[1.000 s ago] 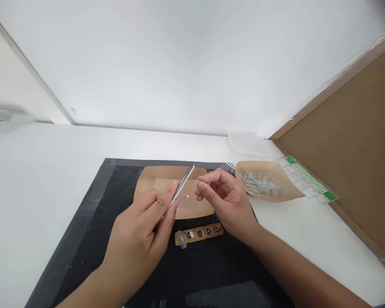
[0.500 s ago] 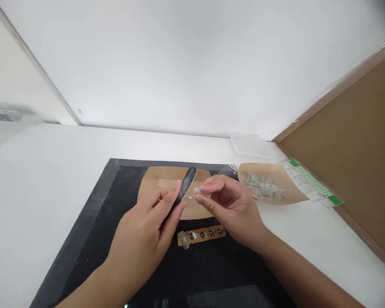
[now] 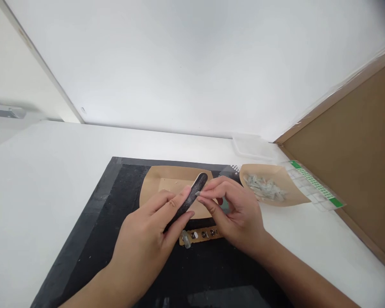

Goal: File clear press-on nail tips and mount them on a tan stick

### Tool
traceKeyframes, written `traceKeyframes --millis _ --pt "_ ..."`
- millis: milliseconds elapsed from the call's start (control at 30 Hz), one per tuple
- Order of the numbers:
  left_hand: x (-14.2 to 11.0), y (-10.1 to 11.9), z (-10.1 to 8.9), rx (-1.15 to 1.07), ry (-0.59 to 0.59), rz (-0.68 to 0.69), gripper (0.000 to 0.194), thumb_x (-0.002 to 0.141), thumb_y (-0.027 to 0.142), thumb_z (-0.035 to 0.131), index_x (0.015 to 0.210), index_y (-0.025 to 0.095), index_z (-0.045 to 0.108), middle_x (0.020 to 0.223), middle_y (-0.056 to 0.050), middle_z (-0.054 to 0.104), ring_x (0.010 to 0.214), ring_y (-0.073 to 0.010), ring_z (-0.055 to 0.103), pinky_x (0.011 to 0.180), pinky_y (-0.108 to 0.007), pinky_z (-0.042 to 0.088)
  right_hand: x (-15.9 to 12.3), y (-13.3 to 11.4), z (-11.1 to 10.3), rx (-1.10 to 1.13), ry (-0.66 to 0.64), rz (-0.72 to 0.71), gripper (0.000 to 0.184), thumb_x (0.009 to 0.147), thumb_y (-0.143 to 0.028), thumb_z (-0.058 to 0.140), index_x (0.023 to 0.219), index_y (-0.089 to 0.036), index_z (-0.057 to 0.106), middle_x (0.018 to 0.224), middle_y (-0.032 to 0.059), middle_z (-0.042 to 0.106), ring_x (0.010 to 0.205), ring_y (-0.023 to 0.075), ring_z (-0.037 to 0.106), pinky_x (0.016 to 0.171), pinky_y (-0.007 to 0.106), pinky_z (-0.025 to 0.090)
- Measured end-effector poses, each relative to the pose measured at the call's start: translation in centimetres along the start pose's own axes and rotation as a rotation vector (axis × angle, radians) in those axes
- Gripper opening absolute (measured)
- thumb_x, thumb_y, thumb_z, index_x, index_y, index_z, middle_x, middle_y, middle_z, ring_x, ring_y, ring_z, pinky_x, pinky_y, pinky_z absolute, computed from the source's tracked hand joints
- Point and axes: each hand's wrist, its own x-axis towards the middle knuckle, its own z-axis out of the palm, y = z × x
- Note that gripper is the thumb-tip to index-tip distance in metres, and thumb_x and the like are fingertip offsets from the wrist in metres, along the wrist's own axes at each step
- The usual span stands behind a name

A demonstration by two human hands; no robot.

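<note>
My left hand (image 3: 150, 235) is closed around a black nail file (image 3: 191, 199), its rounded end slanting up to the right. Between the thumb and forefinger of my right hand (image 3: 237, 211) is a small, pale piece like a false nail tip (image 3: 197, 193); its tip is at the file's face. Both hands hover over a brown paper tray (image 3: 146, 184) with tiny crumbs in it. Just in front of that tray lies a brown strip (image 3: 188, 234) with round metal studs, partly covered by my right hand. A clear false nail (image 3: 186, 240) sits at its left end.
A black mat (image 3: 205, 269) covers the middle of the white table. To the right, a second paper tray (image 3: 297, 194) holds many clear nail tips (image 3: 265, 186), beside a green-edged plastic case (image 3: 317, 184). Behind are a clear plastic container (image 3: 253, 146) and a brown panel (image 3: 346, 149).
The file has shifted right and turned, and the false nail tip, which was apart from it, is now against or very near its face. The view has moved slightly.
</note>
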Motion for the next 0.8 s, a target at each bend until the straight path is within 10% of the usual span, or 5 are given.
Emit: traceKeyframes --millis 267,600,800 --pt "0.4 0.3 -0.5 -0.114 -0.088 -0.112 0.031 0.106 0.024 0.059 0.133 0.027 0.073 0.094 0.000 0.075 0.087 -0.0139 0.074 0.081 -0.022 0.059 -0.1 0.2 0.0 -0.107 -0.006 0.097 0.008 0.097 -0.022 0.075 0.103 -0.024 0.070 0.091 -0.0001 0.074 0.074 0.0139 0.065 0.070 0.030 0.056" --pt "0.3 0.4 -0.3 -0.500 -0.209 -0.485 0.030 0.103 0.041 0.061 0.122 0.030 0.081 0.110 -0.003 0.077 0.077 -0.0149 0.077 0.058 -0.020 0.062 -0.2 0.7 0.4 -0.240 -0.051 -0.194 0.010 0.098 -0.008 0.069 0.097 -0.018 0.067 0.094 0.0071 0.073 0.086 0.0178 0.070 0.074 0.031 0.057" --pt "0.9 0.8 -0.7 -0.538 -0.209 -0.580 0.033 0.098 0.042 0.066 0.121 0.026 0.083 0.079 -0.002 0.080 0.053 -0.0105 0.066 0.051 -0.018 0.058 -0.3 1.3 0.6 -0.235 -0.061 -0.173 0.008 0.099 -0.012 0.069 0.101 -0.019 0.065 0.097 0.0063 0.076 0.088 0.0161 0.073 0.072 0.026 0.058"
